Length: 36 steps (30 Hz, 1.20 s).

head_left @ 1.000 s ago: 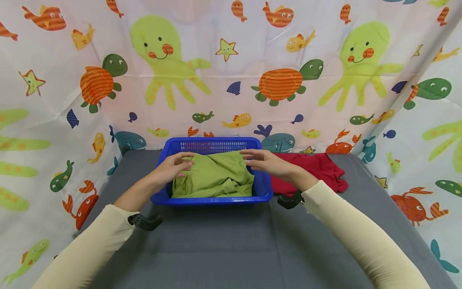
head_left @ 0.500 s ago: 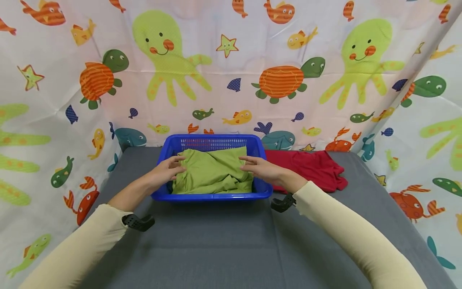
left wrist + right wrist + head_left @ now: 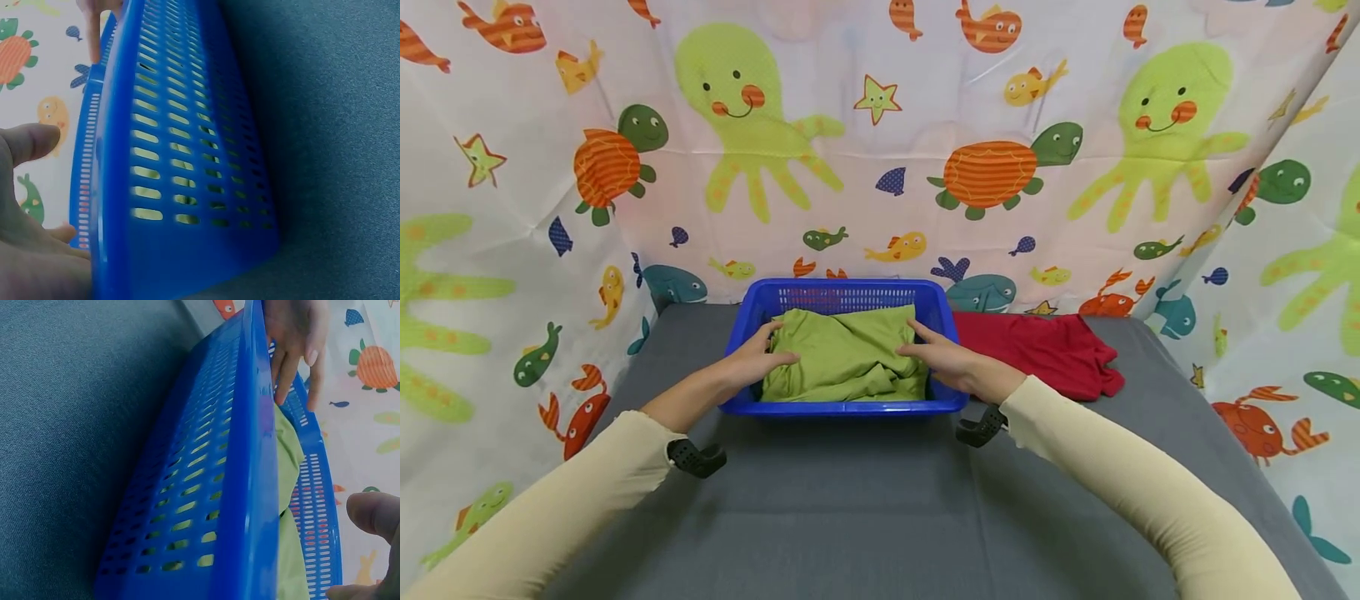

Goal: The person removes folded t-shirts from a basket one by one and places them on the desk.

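A blue plastic basket [image 3: 850, 407] with slotted walls stands at the back of the table, and a folded green cloth [image 3: 842, 354] lies inside it. My left hand [image 3: 752, 360] reaches over the basket's left rim, thumb and fingers spread at the cloth's left edge. Opposite it, my right hand [image 3: 946, 358] reaches in over the right rim, its thumb overlapping the cloth's right edge in the head view. The right wrist view shows the green cloth [image 3: 289, 550] just behind the near rim. Fingertips of both hands are partly hidden in the basket.
A crumpled red cloth [image 3: 1045, 354] lies on the grey table [image 3: 850, 500], close against the basket's right side. Behind and at both sides hangs a white curtain [image 3: 842, 50] printed with sea animals. A black strap [image 3: 696, 458] is on each wrist.
Both hands have come down from above the cloth to its left and right edges, and the thumbs have spread away from the fingers. The basket and the cloths stay in place.
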Available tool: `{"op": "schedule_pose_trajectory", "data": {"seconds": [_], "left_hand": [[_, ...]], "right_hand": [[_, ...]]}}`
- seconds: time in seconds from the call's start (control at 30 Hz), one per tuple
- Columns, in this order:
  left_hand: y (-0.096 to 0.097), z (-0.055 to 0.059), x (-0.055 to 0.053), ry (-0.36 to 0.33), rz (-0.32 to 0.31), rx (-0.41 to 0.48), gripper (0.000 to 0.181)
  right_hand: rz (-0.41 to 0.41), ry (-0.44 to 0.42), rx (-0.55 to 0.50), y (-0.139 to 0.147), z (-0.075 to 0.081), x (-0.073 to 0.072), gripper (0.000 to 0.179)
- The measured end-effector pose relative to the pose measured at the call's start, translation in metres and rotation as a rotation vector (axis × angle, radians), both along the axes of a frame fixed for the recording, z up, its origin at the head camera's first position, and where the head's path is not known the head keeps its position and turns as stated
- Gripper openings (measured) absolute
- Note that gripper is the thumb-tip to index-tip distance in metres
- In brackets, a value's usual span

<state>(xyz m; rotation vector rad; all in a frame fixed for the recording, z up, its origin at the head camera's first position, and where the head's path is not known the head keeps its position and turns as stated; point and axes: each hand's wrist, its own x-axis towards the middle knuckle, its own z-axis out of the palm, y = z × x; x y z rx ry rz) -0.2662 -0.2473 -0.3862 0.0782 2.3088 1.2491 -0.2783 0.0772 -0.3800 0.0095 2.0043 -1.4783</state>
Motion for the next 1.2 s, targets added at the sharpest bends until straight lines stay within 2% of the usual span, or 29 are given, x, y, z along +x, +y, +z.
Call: {"op": "schedule_pose_trajectory", "data": {"seconds": [0.3,0.53,0.8,1.03,1.2], "left_hand": [[-0.002,0.007,-0.003,-0.046,-0.004,0.068,0.088],[-0.002,0.007,-0.005,-0.084,0.056,0.117,0.087],[-0.003,0.006,-0.009,-0.177,0.102,0.212,0.084],[0.000,0.004,-0.015,-0.181,0.098,0.178,0.088],[0.004,-0.004,-0.014,-0.175,0.050,0.099,0.091]], "right_hand": [[-0.022,-0.012,-0.045,-0.005,-0.001,-0.006,0.081],[-0.044,-0.035,-0.027,-0.005,0.000,-0.009,0.088],[-0.049,-0.076,-0.017,-0.006,-0.004,-0.012,0.091],[-0.053,-0.047,0.017,-0.007,-0.009,-0.014,0.091],[-0.042,-0.046,0.013,-0.010,-0.016,-0.011,0.092]]}}
